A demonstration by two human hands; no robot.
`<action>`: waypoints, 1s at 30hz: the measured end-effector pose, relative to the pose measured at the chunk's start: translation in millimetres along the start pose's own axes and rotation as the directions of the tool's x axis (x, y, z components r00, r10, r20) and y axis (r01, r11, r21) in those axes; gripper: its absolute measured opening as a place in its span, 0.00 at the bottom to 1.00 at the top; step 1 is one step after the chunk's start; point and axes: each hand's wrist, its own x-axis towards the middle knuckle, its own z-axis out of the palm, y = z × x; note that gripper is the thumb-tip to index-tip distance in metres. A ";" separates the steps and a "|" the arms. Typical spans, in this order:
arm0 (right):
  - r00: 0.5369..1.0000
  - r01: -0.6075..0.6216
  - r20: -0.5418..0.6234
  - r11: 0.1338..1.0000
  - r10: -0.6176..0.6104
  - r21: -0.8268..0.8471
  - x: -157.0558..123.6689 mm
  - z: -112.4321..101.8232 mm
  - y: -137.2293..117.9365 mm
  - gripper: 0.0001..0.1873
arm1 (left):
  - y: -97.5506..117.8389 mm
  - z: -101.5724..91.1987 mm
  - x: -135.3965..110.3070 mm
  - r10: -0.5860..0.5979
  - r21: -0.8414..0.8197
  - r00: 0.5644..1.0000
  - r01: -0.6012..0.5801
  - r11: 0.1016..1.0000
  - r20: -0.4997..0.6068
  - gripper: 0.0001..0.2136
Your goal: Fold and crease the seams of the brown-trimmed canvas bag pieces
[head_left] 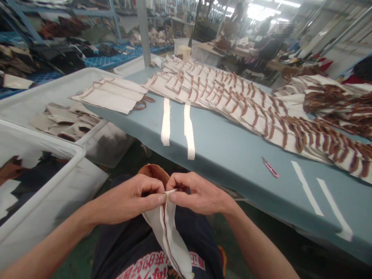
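In front of my body I hold a cream fabric piece (178, 248) with a brown seam running down its length. My left hand (130, 197) pinches its upper edge from one side. Right beside it, my right hand (197, 193) pinches the same edge, so the two thumbs nearly meet. The lower part of the piece hangs down over my dark printed apron (122, 252). A brown leather-like part (154, 170) shows behind my fingers; whether it is joined to the cream piece I cannot tell.
A blue-green table (221, 143) bears overlapping rows of cream pieces with brown strips (232, 97). Flat cream panels (113, 93) lie at its left end. Pink thread snips (270, 167) and white tape strips (189, 131) are nearer. White bins (81, 151) stand left. A person (273, 44) is farther back.
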 end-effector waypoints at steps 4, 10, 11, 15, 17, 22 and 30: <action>0.999 -0.026 -0.026 0.998 0.024 -0.056 -1.8 0.1 -0.6 0.12 | 3.3 2.0 1.6 0.004 0.055 0.999 -0.001 0.999 -0.050 0.19; 0.995 -0.063 -0.086 0.989 0.052 -0.131 -1.4 1.1 -7.0 0.08 | 3.9 4.8 0.1 0.012 0.058 0.996 -0.007 0.998 -0.087 0.22; 0.994 -0.072 -0.093 0.988 0.059 -0.136 -1.3 1.3 -8.0 0.07 | 3.0 5.5 0.1 0.015 0.053 0.996 -0.010 0.999 -0.090 0.22; 0.988 -0.111 -0.121 0.984 0.094 -0.142 -1.7 1.9 -8.9 0.05 | -0.3 7.0 0.8 0.027 0.034 0.995 -0.024 0.999 -0.097 0.21; 0.985 -0.128 -0.131 0.982 0.110 -0.141 -2.2 2.1 -7.9 0.04 | -0.8 7.3 0.9 0.032 0.038 0.994 -0.028 0.999 -0.102 0.22; 0.982 -0.153 -0.139 0.974 0.130 -0.169 -1.8 4.5 -9.4 0.04 | 0.2 11.5 0.6 0.066 0.068 0.991 -0.058 0.996 -0.116 0.23; 0.963 -0.233 -0.193 0.937 0.186 -0.260 2.4 8.2 -12.7 0.04 | -7.3 13.8 4.3 0.098 0.044 0.981 -0.092 0.995 -0.165 0.24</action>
